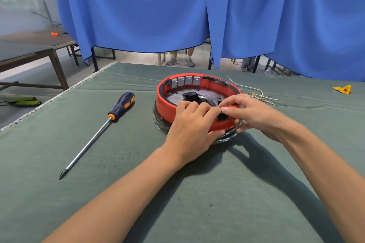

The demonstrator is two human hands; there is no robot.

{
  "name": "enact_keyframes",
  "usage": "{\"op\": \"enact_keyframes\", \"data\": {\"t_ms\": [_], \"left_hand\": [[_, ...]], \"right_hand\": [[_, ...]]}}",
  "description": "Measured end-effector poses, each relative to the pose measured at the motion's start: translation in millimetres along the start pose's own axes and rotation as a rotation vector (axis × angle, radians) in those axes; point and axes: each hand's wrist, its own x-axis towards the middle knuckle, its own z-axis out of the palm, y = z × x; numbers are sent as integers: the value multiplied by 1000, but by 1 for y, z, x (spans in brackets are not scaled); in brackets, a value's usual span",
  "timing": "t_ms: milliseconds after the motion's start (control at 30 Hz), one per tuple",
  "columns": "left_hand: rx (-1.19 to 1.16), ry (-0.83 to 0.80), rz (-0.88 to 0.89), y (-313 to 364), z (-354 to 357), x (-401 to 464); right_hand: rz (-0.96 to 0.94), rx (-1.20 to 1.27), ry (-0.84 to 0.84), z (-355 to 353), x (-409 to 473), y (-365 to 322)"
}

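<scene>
Red housing (pixel 165 104), a round open-topped shell, sits slightly right of frame centre on the green cloth (pixel 217 193) that covers the work table, and it rests on a clear glass ring (pixel 159 122) that shows below its outer wall. Inside the shell, a metal plate (pixel 174 94) carries a black centre block (pixel 190 96), and four grey terminal clips (pixel 185 82) stand in a row against the far inner wall. The left hand (pixel 192 124) grips the near rim: its fingers curl over the edge into the shell and the thumb presses the outer wall just above the glass. The right hand (pixel 254 113) comes in from the right, with thumb and forefinger pinched together at the near-right rim beside a black opening and the lower fingers wrapped under the glass ring. It cannot be told whether a small part lies between the pinched tips. A screwdriver (pixel 96 135) with a dark blue and orange handle lies on the cloth at centre left, well apart from the shell, tip toward the lower left. Loose white wires (pixel 258 95) lie just behind the right hand. A yellow scrap (pixel 342 89) lies at the far right edge. Blue curtains (pixel 138 16) hang across the upper frame, and a side table (pixel 29 45) stands at upper left.
</scene>
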Motion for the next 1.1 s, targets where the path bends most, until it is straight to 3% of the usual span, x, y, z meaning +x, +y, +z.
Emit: {"op": "enact_keyframes", "data": {"t_ms": [133, 233, 333, 467, 600, 700, 800, 1000, 1100], "left_hand": [[-28, -4, -22, 3, -1, -1], [-112, 26, -48, 3, -4, 1], [-344, 124, -191, 1, -9, 4], [-574, 232, -388, -19, -19, 3], [-547, 254, -360, -37, -30, -5], [-331, 170, -388, -33, -32, -5], [-209, 186, -366, -11, -36, 1], [-227, 60, -233, 27, -35, 2], [-188, 82, -248, 19, -38, 1]], "right_hand": [[-36, 10, 74, 4, 1, 8], [-171, -39, 236, 16, 0, 23], [-265, -183, 349, 19, -1, 37], [-208, -115, 573, 6, -2, 45], [-94, -71, 630, 5, -1, 52], [0, 75, 580, 8, 6, 54], [76, 133, 543, 8, 12, 56], [104, -52, 585, 11, 7, 45], [138, -140, 648, 7, 2, 44]]}}
